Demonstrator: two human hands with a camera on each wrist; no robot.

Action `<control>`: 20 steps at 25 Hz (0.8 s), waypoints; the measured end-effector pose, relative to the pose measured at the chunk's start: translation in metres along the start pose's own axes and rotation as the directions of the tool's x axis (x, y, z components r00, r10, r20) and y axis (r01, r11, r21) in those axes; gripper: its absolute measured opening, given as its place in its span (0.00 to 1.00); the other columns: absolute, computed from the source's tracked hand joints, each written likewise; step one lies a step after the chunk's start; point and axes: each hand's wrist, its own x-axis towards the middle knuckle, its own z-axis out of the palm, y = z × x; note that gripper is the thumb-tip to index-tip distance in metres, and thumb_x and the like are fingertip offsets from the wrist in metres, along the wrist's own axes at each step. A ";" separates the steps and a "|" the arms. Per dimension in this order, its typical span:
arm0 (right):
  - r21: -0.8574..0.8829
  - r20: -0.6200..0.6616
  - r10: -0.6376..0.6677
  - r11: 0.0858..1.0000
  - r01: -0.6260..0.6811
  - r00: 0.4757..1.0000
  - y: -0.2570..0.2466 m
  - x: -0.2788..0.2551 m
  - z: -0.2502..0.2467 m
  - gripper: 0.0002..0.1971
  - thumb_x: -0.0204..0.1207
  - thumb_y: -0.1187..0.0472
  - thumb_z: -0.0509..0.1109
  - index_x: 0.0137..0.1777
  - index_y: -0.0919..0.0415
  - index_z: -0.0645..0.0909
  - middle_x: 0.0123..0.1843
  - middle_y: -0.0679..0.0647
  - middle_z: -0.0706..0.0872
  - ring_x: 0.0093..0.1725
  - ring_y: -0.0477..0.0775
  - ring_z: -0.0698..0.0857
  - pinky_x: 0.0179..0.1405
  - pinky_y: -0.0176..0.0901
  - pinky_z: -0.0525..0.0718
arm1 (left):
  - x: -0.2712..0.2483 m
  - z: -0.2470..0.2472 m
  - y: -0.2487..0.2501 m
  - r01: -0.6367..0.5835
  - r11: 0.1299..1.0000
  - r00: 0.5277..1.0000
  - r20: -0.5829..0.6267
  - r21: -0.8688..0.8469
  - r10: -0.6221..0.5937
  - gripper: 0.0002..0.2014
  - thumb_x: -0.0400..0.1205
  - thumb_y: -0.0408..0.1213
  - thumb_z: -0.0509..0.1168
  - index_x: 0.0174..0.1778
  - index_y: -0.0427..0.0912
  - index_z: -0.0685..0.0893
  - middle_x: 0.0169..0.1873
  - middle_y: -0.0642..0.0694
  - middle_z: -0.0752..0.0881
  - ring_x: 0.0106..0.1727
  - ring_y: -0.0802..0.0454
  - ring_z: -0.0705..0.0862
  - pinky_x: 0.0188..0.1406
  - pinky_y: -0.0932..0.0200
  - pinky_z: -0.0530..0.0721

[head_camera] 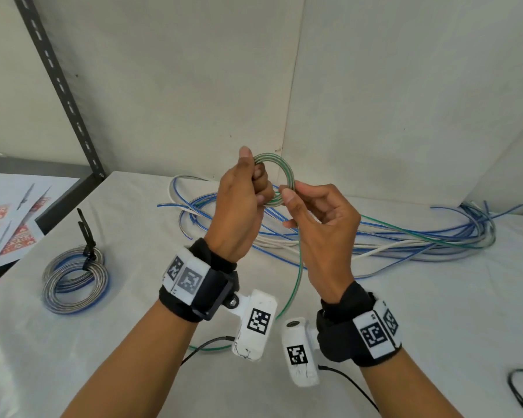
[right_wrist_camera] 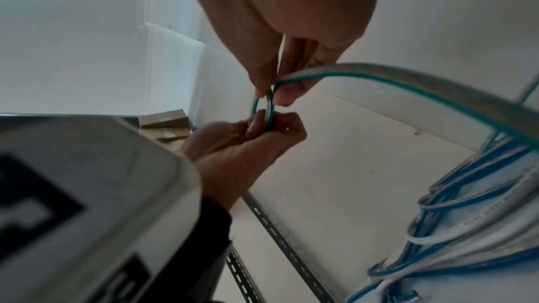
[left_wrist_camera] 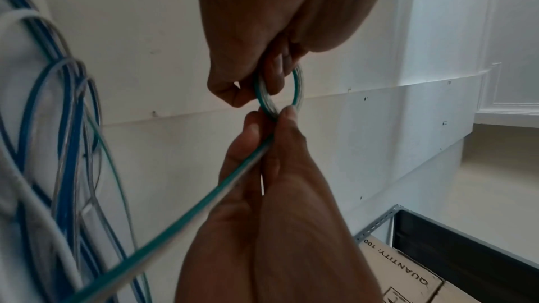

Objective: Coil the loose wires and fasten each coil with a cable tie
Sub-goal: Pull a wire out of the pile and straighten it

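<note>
While the left hand (head_camera: pixel 242 203) grips the small green coil (head_camera: pixel 280 176) by its left rim, held above the table (head_camera: pixel 405 312), the right hand (head_camera: pixel 320 224) pinches the same wire at the coil's lower right edge. From that pinch the green wire tail (head_camera: pixel 298 267) drops below the coil toward the table; its far end probably joins the loose wire pile (head_camera: pixel 405 236) behind the coil. Next wrap likely feeds from the right hand, the nearer one to the slack. Two tied coils (head_camera: pixel 74 279) lie left of the green coil.
</note>
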 end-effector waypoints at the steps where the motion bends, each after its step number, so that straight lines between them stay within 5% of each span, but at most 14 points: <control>1: 0.000 -0.016 -0.002 1.000 0.002 1.000 0.001 0.002 -0.001 0.04 0.78 0.67 0.78 0.50 0.60 0.87 0.48 0.62 0.93 0.47 0.58 0.93 0.34 0.41 0.88 | -0.001 0.002 -0.002 0.009 1.000 1.000 0.001 -0.016 -0.009 0.21 0.94 0.47 0.46 0.34 0.45 0.65 0.25 0.52 0.58 0.25 0.56 0.58 0.30 0.61 0.59; 6: -0.102 0.098 -0.018 0.994 0.028 0.995 -0.011 0.022 -0.024 0.04 0.78 0.69 0.78 0.49 0.61 0.88 0.46 0.62 0.93 0.46 0.59 0.92 0.39 0.43 0.89 | 0.005 -0.008 0.009 0.192 0.970 0.976 0.079 0.147 -0.205 0.21 0.92 0.42 0.49 0.34 0.40 0.75 0.21 0.48 0.70 0.25 0.50 0.74 0.35 0.58 0.75; 11: -0.398 0.375 -0.004 0.903 0.165 0.927 -0.020 0.031 -0.043 0.03 0.78 0.65 0.78 0.49 0.59 0.92 0.43 0.50 0.92 0.44 0.51 0.89 0.38 0.63 0.89 | -0.001 -0.014 0.009 0.036 0.762 0.925 0.266 0.646 -0.270 0.24 0.92 0.48 0.54 0.30 0.41 0.72 0.24 0.51 0.65 0.24 0.54 0.66 0.29 0.64 0.69; 13: -0.373 0.379 -0.005 0.915 0.158 0.925 -0.022 0.031 -0.043 0.05 0.79 0.65 0.77 0.52 0.56 0.92 0.44 0.49 0.92 0.45 0.52 0.90 0.37 0.62 0.89 | -0.004 -0.012 0.007 0.020 0.814 0.924 0.300 0.581 -0.237 0.23 0.93 0.44 0.53 0.29 0.43 0.67 0.24 0.54 0.61 0.25 0.56 0.61 0.27 0.65 0.63; 16: -0.232 0.312 -0.022 0.968 0.098 0.950 -0.024 0.028 -0.037 0.11 0.83 0.66 0.73 0.59 0.52 0.89 0.50 0.49 0.94 0.48 0.53 0.92 0.38 0.45 0.91 | 0.001 -0.009 0.010 0.080 0.942 0.965 0.211 0.327 -0.156 0.23 0.93 0.42 0.51 0.30 0.44 0.65 0.23 0.55 0.60 0.24 0.57 0.58 0.31 0.59 0.54; 20: -0.077 0.141 0.014 0.997 -0.004 0.990 -0.019 0.018 -0.019 0.04 0.81 0.67 0.75 0.53 0.60 0.87 0.46 0.60 0.93 0.45 0.59 0.93 0.32 0.42 0.89 | 0.004 -0.010 0.019 0.112 0.994 0.988 0.106 0.008 -0.112 0.23 0.93 0.44 0.51 0.30 0.46 0.64 0.22 0.53 0.59 0.22 0.57 0.57 0.32 0.59 0.58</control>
